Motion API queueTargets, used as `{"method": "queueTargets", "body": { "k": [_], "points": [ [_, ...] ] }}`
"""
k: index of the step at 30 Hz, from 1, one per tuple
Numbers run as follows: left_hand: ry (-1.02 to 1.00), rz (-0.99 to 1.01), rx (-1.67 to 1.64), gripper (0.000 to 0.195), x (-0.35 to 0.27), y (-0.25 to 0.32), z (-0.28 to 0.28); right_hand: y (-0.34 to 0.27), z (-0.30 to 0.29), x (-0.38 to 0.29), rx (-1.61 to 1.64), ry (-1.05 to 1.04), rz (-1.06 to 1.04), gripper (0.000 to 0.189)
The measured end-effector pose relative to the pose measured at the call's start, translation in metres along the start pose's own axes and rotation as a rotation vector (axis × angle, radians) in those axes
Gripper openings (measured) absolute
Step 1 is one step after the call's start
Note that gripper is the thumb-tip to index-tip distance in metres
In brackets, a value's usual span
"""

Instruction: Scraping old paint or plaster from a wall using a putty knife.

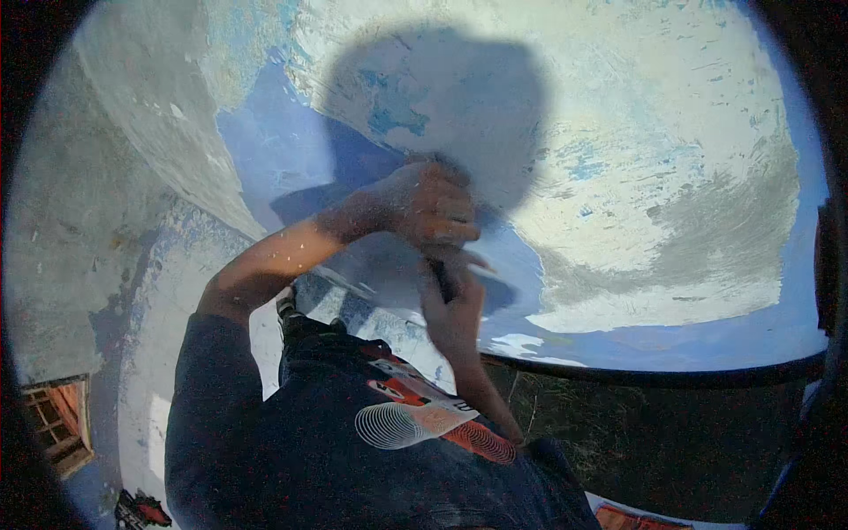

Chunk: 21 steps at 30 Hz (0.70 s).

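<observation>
My left hand (434, 205) has its fingers curled, just above and touching or nearly touching my right hand (457, 291). The right hand is closed around a small dark object (445, 279), too blurred to name. Something thin and pale shows by its fingers; what it is cannot be told. Whether the left hand grips anything is hidden. Behind both hands is a surface with blue paint and rough white and grey patches (662, 165), and a dark, rounded shadow lies on it. Pale specks dot my left forearm.
A wooden-framed opening with bars (59, 424) is at the lower left, above a red and black item (142, 511). A dark edge (662, 377) borders the painted surface, with dark, grassy-looking ground (636, 430) beyond. My shoe (286, 305) shows below the left forearm.
</observation>
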State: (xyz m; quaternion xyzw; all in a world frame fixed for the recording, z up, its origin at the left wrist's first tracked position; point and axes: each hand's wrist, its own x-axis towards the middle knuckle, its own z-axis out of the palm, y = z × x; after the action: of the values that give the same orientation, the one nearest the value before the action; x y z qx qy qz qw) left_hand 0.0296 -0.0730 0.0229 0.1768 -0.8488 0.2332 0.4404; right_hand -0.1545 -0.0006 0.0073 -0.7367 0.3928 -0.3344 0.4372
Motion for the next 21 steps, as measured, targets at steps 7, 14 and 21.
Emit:
{"method": "queueTargets", "body": {
  "k": [7, 14, 21],
  "points": [
    [-0.102, -0.028, 0.059, 0.028, -0.007, 0.001, -0.009, 0.007, -0.001, 0.012, 0.015, -0.021, -0.071, 0.018],
    [-0.229, -0.059, 0.128, 0.023, -0.007, 0.006, -0.014, 0.002, -0.006, 0.017, -0.051, -0.076, -0.082, 0.014],
    [0.017, -0.014, 0.024, 0.024, -0.01, 0.007, -0.011, -0.018, 0.011, 0.023, -0.127, -0.015, -0.235, 0.014]
  ]
}}
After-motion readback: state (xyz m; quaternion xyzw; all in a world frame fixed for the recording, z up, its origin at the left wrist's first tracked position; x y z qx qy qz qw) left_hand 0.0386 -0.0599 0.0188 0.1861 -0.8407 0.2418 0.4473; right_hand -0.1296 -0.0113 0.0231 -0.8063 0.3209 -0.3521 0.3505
